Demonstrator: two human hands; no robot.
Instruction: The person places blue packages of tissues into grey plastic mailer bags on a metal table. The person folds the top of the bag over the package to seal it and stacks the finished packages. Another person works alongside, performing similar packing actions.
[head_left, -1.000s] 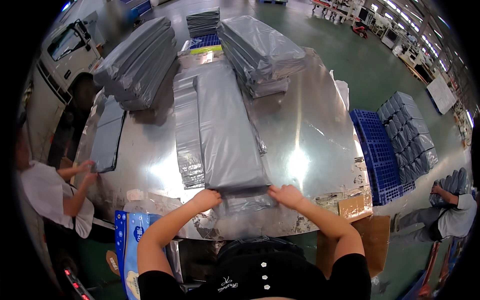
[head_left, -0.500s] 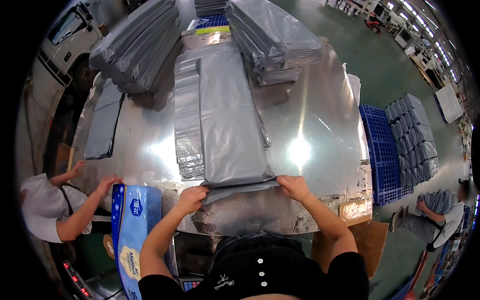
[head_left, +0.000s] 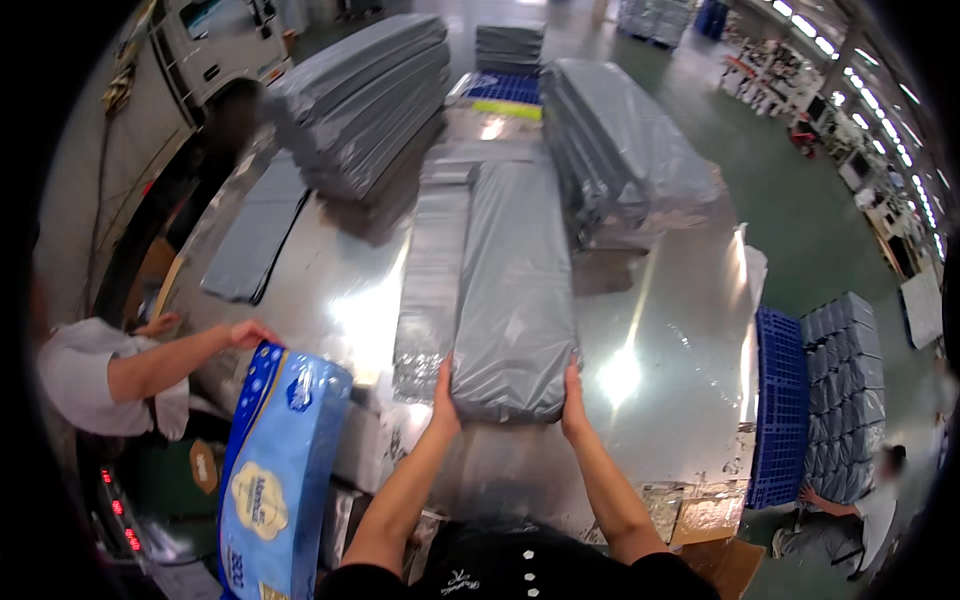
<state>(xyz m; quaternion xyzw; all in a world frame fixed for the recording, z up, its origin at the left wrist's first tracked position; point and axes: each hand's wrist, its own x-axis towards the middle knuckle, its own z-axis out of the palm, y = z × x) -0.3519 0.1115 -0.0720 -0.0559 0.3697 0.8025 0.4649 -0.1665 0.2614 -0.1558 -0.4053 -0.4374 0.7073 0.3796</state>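
A long grey plastic-wrapped package (head_left: 515,290) lies lengthwise before me on the metal table, its near end closed and its film creased. My left hand (head_left: 446,396) presses along its left side near that end, and my right hand (head_left: 573,402) presses its right side, so the package is clasped between both. The fingertips are partly hidden against and beneath its sides. Under and left of the package spreads a row of overlapping flat grey plastic bags (head_left: 430,290), their near ends crinkled and shiny.
Tall piles of grey packages stand at the far left (head_left: 360,105) and far right (head_left: 625,150). Flat grey bags (head_left: 258,235) lie at left. A co-worker's hand (head_left: 252,334) touches a blue pack (head_left: 290,450). Another person crouches beside a loaded blue pallet (head_left: 778,410).
My hands have left the loose film at the package's near end and moved onto its sides; the flap no longer sticks out. The person at right has brought a grey bundle to the pallet stack.
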